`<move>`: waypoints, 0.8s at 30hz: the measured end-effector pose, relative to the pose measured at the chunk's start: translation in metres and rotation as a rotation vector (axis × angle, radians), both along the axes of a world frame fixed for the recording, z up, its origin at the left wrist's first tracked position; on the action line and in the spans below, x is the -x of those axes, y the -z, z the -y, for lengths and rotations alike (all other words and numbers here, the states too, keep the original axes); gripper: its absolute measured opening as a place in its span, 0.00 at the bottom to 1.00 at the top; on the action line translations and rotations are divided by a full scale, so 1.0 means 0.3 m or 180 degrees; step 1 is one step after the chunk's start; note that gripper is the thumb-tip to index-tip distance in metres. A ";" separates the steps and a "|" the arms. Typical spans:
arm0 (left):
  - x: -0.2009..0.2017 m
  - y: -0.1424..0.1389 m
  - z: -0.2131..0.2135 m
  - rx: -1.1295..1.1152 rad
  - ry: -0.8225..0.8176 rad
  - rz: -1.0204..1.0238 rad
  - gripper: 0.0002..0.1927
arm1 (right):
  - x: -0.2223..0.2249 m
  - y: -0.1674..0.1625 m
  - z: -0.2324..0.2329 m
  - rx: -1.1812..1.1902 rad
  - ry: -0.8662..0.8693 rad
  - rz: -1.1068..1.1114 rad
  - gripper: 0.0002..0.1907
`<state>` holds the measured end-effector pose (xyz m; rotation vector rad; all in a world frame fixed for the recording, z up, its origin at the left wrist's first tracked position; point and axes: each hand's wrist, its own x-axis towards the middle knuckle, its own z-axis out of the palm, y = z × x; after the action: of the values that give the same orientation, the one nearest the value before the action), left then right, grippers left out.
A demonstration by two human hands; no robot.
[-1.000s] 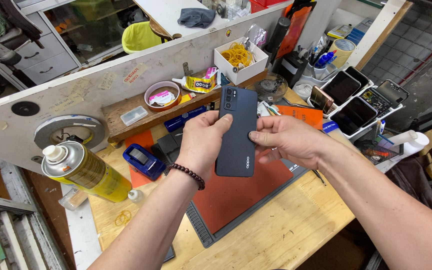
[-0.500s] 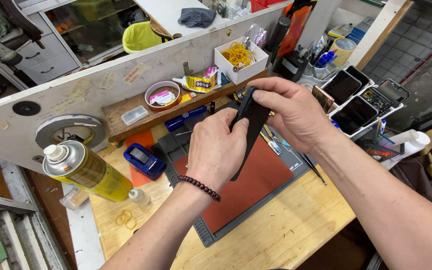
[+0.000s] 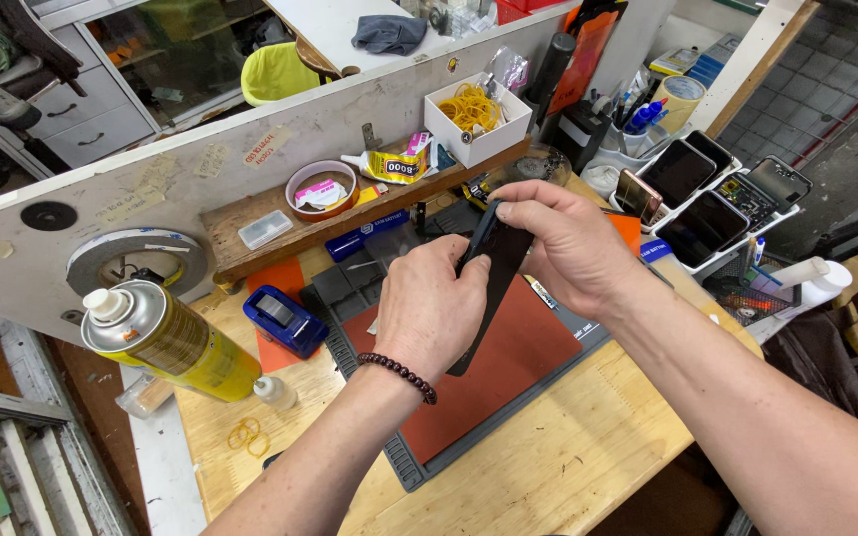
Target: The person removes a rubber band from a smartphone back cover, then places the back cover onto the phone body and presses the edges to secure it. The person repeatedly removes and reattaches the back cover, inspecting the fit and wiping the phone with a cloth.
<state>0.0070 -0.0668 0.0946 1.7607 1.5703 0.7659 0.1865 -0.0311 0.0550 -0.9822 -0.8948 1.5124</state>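
Head view shows the dark phone held edge-on above the red mat, your left hand clasping its lower half and your right hand pinching the top. If your grip loosens, it could slip onto the mat. At nine o'clock, the spray can sits near your left forearm, and could be knocked over.

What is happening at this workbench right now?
A person holds a dark smartphone edge-on in both hands above a red work mat. The left hand grips its lower part, and the right hand pinches its top. A yellow spray can lies to the left.
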 end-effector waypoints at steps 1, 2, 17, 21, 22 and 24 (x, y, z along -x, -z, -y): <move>0.001 0.003 -0.004 0.0109 0.0002 0.0023 0.13 | 0.001 0.001 0.001 0.0001 -0.0023 -0.0001 0.09; 0.003 0.006 -0.011 0.0219 0.0002 0.0041 0.13 | 0.003 0.002 0.001 0.0002 -0.0048 -0.0008 0.09; 0.017 0.144 -0.085 0.0494 0.0010 0.1367 0.13 | -0.001 0.036 -0.023 0.0288 0.0080 0.0403 0.10; 0.022 0.146 -0.085 0.0692 -0.0008 0.1631 0.13 | -0.027 0.050 -0.036 0.0206 -0.0090 0.0229 0.10; 0.023 0.146 -0.085 0.0701 -0.0006 0.1671 0.13 | -0.030 0.053 -0.039 0.0171 -0.0129 0.0243 0.10; 0.023 0.149 -0.087 0.0725 0.0019 0.1758 0.13 | -0.037 0.057 -0.039 0.0103 -0.0186 0.0280 0.09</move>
<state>0.0001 -0.0407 0.0499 1.2492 1.2188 0.9319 0.1976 -0.0192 0.0379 -1.0610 -0.9715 1.5466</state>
